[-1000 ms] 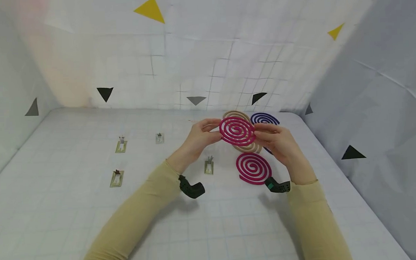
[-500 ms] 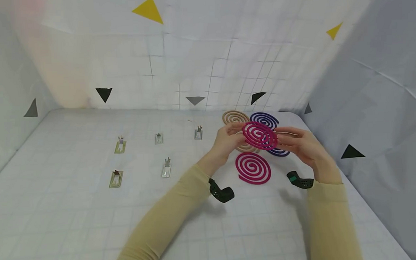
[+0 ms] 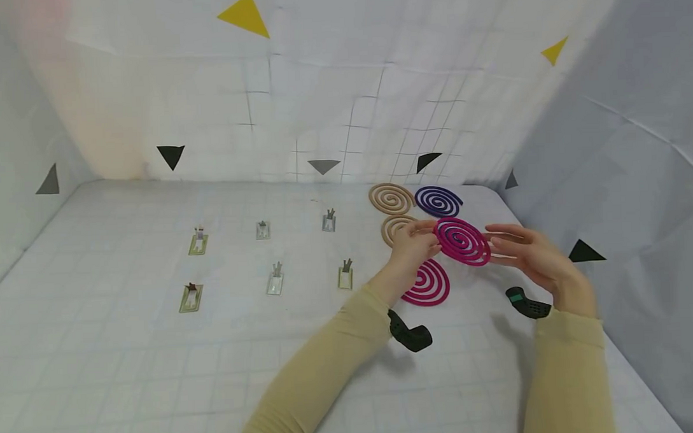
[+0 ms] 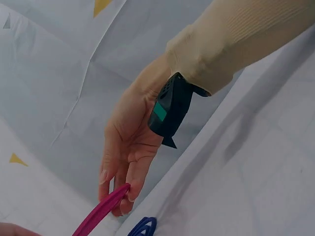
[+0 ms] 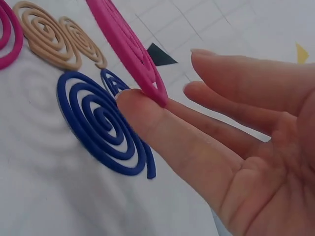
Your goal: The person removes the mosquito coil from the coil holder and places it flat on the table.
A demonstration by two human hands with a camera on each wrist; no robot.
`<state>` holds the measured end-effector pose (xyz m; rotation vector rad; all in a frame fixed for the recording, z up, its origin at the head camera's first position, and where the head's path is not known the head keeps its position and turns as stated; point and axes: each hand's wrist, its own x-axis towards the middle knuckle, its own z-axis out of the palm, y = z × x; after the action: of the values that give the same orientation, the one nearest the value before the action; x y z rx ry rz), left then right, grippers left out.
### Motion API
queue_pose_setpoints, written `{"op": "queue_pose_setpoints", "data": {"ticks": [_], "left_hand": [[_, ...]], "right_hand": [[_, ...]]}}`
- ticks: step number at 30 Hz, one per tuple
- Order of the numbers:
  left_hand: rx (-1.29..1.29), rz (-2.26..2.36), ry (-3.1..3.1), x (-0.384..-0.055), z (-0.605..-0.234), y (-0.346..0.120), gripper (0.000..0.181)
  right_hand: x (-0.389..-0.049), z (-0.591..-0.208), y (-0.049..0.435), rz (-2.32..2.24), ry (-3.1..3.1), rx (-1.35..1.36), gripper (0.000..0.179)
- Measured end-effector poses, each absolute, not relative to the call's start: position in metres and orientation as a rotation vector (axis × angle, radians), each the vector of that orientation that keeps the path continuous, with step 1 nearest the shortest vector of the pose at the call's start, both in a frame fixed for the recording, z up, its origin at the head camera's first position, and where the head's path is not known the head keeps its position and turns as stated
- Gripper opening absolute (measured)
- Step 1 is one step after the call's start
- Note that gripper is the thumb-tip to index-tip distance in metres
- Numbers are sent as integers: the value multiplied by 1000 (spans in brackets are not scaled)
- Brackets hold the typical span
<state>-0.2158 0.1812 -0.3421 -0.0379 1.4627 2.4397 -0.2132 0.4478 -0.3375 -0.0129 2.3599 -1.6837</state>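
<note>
A pink mosquito coil [image 3: 460, 239] is held up, tilted, above the other coils on the table. My left hand [image 3: 408, 259] pinches its left edge between thumb and fingers. My right hand [image 3: 531, 254] is at the opposite edge with fingers extended and spread. In the right wrist view the coil's edge meets the thumb [image 5: 147, 115], while the fingers stand apart from it. Below lies a blue coil [image 5: 103, 123], hidden behind the held coil in the head view. A second pink coil [image 3: 435, 286] lies partly behind my left hand.
Two tan coils [image 3: 392, 198] and another blue coil [image 3: 439, 202] lie at the back right. Across the left and middle stand several small gold and silver metal plates [image 3: 198, 245] with upright prongs. A wall [image 3: 638, 187] rises along the right side.
Both hands have carried the pink coil rightward and toward me, from over the tan coils to over the blue ones. The right hand's fingers have spread wider.
</note>
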Motion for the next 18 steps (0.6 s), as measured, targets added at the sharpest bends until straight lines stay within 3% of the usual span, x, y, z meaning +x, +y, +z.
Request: {"op": "queue_pose_setpoints", "data": {"ticks": [18], "left_hand": [[-223,2455,1282,-199,-364,201,38]], "right_hand": [[-204,-349,475,-1589,2328,-118,52]]}}
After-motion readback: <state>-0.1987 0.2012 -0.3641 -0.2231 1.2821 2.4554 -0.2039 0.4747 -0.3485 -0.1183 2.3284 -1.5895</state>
